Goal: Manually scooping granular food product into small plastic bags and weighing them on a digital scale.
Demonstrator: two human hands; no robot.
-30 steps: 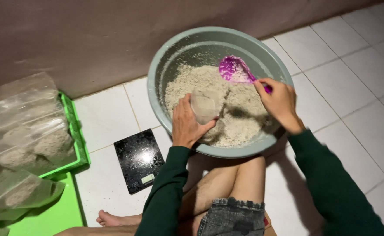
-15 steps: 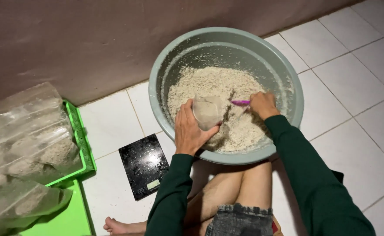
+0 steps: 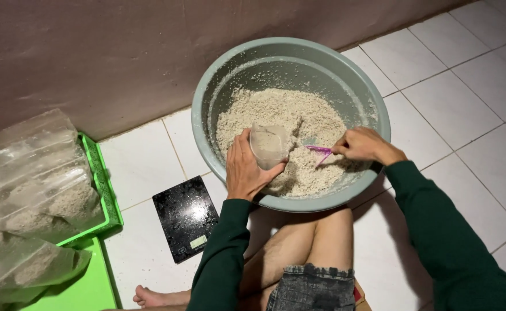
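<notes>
Head cam: your left hand (image 3: pixel 246 168) wraps around a small clear plastic bag (image 3: pixel 269 145), partly filled w/ pale grainy mix, mouth up, held just over the near side of the basin (image 3: pixel 207 109). Fingers curled tight on it. Your right hand (image 3: pixel 361 144) is closed on the handle of a pink scoop (image 3: pixel 319 151) — its head is buried in the mix (image 3: pixel 287 115), so only the handle shows. That mix is off-white, coarse and crumbly, heaped in the middle; residue dusts the grey-green inner wall.

Edges & room: basin sits on white floor tiles (image 3: pixel 466 103), its far rim close to the brown wall (image 3: pixel 91 57), near rim just above your knees. Tiles to the right are open. A flat black scale (image 3: pixel 186 217) lies just left of the basin, apart from it.

Pkgs: far left, clear bags of the same pale mix (image 3: pixel 28 190) are stacked on a bright green tray (image 3: pixel 106 190) — no labels legible.
</notes>
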